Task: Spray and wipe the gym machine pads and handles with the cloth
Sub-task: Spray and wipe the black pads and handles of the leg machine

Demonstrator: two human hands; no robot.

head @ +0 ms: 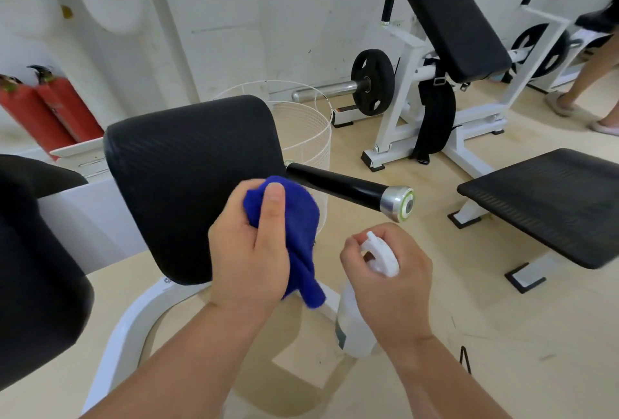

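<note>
Expect the black pad [187,177] to be firm enough to press on, the handle [338,186] off its right edge rigid and slick, the spray bottle [355,325] lower right of the pad light, gripped at the neck by your right hand [392,278], and the limp cloth [288,217] bunched in your left hand [251,251] at that edge.

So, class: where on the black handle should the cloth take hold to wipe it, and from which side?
Probably wrap the cloth round the handle, on its black shaft, from above: it is a plain round bar jutting sideways from the pad, ending in a silver cap.
</note>
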